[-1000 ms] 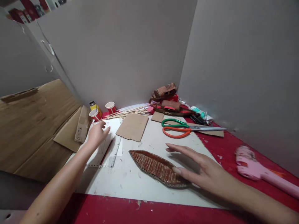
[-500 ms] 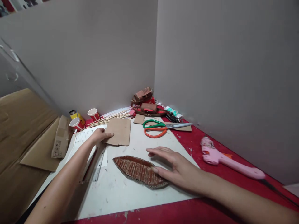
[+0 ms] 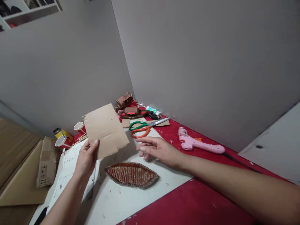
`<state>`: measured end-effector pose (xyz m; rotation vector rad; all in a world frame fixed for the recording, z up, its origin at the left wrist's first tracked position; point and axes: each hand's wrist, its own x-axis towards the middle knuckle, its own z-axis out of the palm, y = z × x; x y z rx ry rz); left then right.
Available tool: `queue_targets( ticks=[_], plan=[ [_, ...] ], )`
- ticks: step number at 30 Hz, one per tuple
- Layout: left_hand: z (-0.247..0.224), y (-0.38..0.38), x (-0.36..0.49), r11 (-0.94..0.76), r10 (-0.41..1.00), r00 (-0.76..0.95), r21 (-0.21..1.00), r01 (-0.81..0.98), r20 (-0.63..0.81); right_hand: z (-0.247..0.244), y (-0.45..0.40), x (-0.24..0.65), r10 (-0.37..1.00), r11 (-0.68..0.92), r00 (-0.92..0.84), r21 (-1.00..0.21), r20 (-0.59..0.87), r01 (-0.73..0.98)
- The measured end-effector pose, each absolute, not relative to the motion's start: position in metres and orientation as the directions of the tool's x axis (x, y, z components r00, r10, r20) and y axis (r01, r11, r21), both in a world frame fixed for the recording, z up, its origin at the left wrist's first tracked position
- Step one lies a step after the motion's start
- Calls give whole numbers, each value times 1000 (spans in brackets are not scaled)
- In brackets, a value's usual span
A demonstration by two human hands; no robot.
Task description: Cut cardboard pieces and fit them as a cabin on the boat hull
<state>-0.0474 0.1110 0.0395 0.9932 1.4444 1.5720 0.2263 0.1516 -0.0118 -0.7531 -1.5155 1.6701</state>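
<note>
A flat piece of brown cardboard (image 3: pixel 106 131) is raised above the white sheet, pinched at its lower left edge between the thumb and fingers of my left hand (image 3: pixel 87 156). My right hand (image 3: pixel 159 151) hovers over the sheet with its fingers loosely apart and nothing in them. Below and between the hands lies a small reddish-brown boat-shaped piece (image 3: pixel 132 175) with a ribbed inside. Scissors with one green and one orange handle (image 3: pixel 140 135) lie just beyond my right hand.
A pink glue gun (image 3: pixel 201 145) lies on the red table (image 3: pixel 187 201) at the right. Paper cups (image 3: pixel 63 142), wooden sticks and a yellow container stand at the back left. Large cardboard (image 3: pixel 25 187) fills the left side. Small brown models (image 3: pixel 131 111) sit in the corner.
My left hand has lifted the cardboard off the white sheet. My right hand has moved away from the boat-shaped piece, toward the scissors. The view has turned to the right.
</note>
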Motion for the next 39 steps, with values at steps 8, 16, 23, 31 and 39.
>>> queue_targets(
  ticks=[8, 16, 23, 31, 39],
  plan=[
    [38, 73, 11, 84, 961, -249, 984, -160, -123, -4, 151, 231, 714, -155, -694, -945, 95, -288],
    [31, 40, 16, 60, 956, -284, 997, -52, -72, 1, 139, 232, 691, -85, -707, -954, 151, -286],
    [56, 18, 2, -150, 680, -653, 935, 321, 333, -1, 159, 231, 872, -93, -484, -945, 75, -313],
    [45, 17, 2, -144, 792, -611, 971, -192, -3, -14, 182, 220, 939, -39, -344, -997, -15, -64],
    [34, 10, -17, -134, 855, -518, 964, -229, -5, -6, 210, 196, 917, 158, -398, -894, -24, 419]
  ],
)
